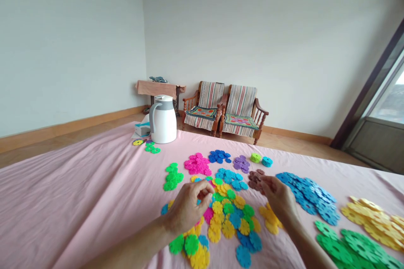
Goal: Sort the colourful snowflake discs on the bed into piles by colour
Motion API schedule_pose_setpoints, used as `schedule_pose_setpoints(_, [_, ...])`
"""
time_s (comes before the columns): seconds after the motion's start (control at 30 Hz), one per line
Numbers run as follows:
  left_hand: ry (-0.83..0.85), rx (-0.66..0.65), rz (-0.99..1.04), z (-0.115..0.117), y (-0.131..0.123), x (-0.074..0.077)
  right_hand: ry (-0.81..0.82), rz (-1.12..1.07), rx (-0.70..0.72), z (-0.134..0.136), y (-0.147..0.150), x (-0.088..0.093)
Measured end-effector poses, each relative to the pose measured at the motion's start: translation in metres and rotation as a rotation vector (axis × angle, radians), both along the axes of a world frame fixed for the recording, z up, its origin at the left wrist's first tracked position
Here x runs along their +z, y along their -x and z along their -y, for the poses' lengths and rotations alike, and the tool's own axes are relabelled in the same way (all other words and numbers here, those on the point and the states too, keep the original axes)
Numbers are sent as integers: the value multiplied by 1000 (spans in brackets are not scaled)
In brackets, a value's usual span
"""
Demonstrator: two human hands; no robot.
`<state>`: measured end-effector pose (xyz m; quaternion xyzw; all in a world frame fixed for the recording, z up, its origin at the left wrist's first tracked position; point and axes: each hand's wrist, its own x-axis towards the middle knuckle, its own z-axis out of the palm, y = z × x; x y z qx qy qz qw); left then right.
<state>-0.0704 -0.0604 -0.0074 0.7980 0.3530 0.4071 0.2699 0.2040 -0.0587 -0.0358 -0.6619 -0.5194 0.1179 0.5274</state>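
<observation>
My left hand (189, 206) is closed, thumb and fingers curled together, over a mixed heap of notched plastic discs (229, 228) in yellow, green, blue and pink. Whatever lies between its fingertips is hidden. On the other side, my right hand (280, 198) pinches at the edge of the small brown disc pile (255, 180). I cannot make out whether a disc is in that pinch. Sorted piles lie around the heap: green discs (173, 177), pink discs (197, 164), dark blue discs (219, 156), purple discs (241, 164), light blue discs (232, 178) and yellow discs (270, 219).
Larger blue discs (307, 195), yellow discs (374, 222) and green discs (353, 246) lie at right on the pink cloth (104, 201). Two short stacks, lime (255, 158) and teal (267, 162), stand behind. A white jug (166, 122) stands by a tissue box (142, 129) at the far edge.
</observation>
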Motion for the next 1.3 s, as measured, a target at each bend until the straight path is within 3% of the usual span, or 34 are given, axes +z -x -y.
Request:
schedule_pose_setpoints(0.1, [-11,41,12,-11,7,1,27,88,204,11,30,9])
schedule_pose_setpoints(0.3, [21,120,49,-30,17,-4,-48,550,718,53,113,33])
schedule_pose_setpoints(0.4, [52,122,64,-32,17,-6,-93,808,902,60,140,23])
schedule_pose_setpoints(0.47, [52,120,67,-32,16,-6,-153,908,949,57,149,12])
schedule_pose_setpoints(0.57, [47,127,53,-31,15,-6,-151,889,970,54,147,6])
schedule_pose_setpoints(0.7, [43,134,25,-32,15,-6,17,726,853,57,126,28])
schedule_pose_setpoints(0.83, [51,100,-101,-32,18,-5,83,699,746,62,106,45])
schedule_pose_setpoints(1.1, [11,-254,-603,-28,49,26,61,647,750,59,109,36])
schedule_pose_setpoints(1.3, [26,-304,-716,-24,54,29,73,636,718,56,112,33])
